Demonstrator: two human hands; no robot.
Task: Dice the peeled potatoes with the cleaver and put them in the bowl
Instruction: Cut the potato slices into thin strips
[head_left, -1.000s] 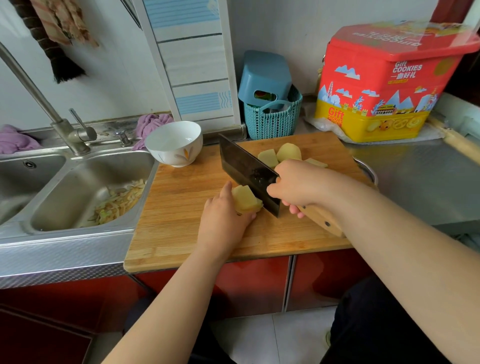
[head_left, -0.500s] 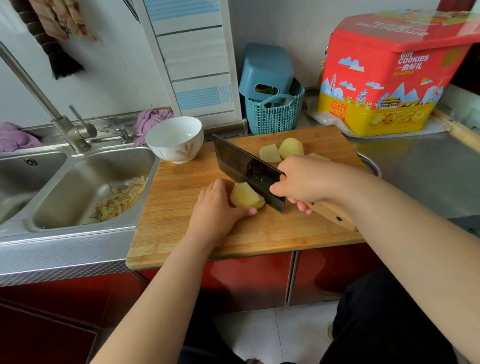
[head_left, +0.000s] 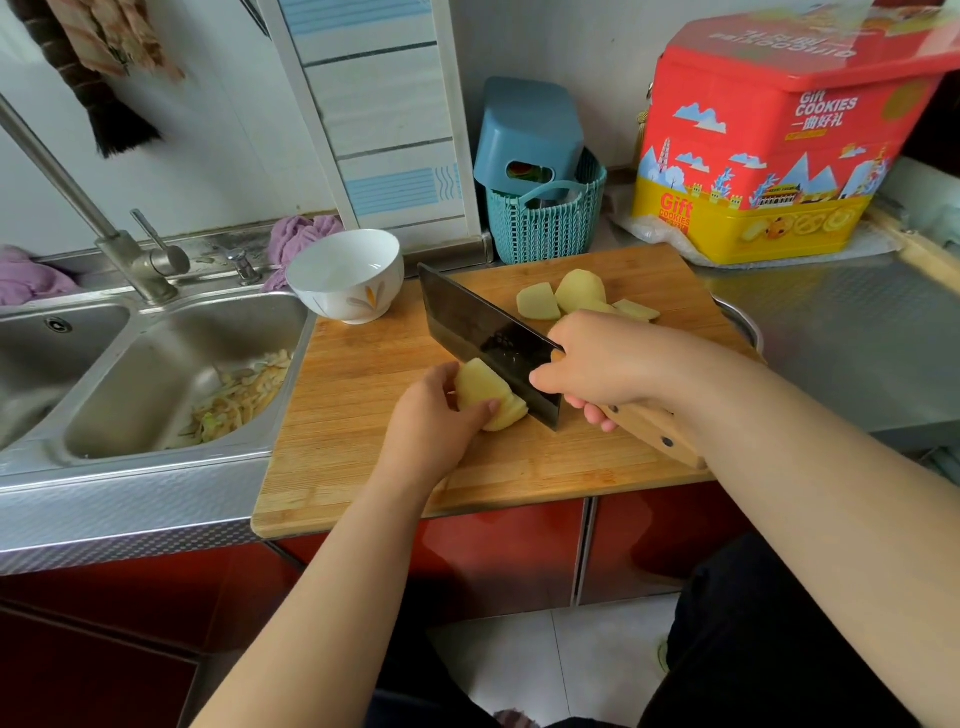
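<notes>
Left hand (head_left: 431, 415) holds a part-sliced potato (head_left: 488, 397), right hand (head_left: 597, 358) grips the cleaver (head_left: 483, 338); other potato pieces (head_left: 576, 296) wait, bowl (head_left: 345, 275) empty.

potato piece (head_left: 488, 396) partly sliced, mid-board | cleaver (head_left: 485, 338) blade against it | bowl (head_left: 345, 275) upright (white)

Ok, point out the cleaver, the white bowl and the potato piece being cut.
cleaver (head_left: 467, 325): head view, flat of the dark blade.
white bowl (head_left: 358, 301): head view, outer wall by the orange motif.
potato piece (head_left: 480, 389): head view, its top surface beside the blade.
</notes>
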